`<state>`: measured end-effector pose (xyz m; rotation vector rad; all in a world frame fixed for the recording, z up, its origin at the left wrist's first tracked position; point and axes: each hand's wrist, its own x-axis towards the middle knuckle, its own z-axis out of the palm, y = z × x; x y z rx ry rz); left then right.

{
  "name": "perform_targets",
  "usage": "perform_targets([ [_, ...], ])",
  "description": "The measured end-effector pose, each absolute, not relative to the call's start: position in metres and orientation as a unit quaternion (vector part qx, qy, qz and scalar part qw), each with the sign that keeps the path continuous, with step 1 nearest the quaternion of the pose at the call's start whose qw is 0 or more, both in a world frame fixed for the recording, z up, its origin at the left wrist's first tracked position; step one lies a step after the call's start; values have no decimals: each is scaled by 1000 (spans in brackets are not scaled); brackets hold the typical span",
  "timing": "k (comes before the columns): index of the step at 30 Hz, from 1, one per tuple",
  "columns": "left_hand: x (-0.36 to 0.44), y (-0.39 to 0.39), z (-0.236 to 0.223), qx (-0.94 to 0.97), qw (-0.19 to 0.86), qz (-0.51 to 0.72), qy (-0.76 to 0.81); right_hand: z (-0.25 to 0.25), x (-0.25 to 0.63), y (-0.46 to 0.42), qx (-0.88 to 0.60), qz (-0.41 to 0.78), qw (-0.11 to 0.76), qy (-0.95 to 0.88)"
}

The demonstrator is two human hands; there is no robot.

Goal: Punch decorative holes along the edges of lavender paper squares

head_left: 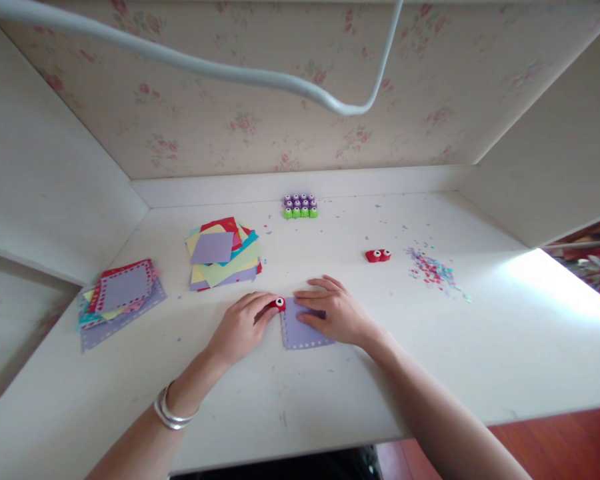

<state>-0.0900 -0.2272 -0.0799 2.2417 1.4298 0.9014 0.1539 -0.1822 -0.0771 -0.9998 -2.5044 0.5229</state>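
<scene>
My left hand (243, 325) is closed around a small red paper punch (277, 304) with a round white-and-dark button on top. The punch sits at the upper left corner of a lavender paper square (300, 333). Small holes run along the left and bottom edges of that paper. My right hand (337, 312) lies over the paper's right part with fingers stretched out, flat on it and hiding its right edge.
Punched sheets (125, 290) are stacked at left, beside a pile of coloured paper squares (213, 248). Purple and green punches (301, 206) stand in rows at the back. Two red punches (379, 255) and scattered confetti (433, 269) lie right. A white tube (280, 81) crosses above.
</scene>
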Motion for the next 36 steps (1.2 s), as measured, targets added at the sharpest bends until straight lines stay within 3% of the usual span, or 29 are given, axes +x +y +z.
perform_targets([
  [36, -89, -229, -80, 795, 148, 322, 493, -75, 143, -184, -391, 149, 216, -882],
])
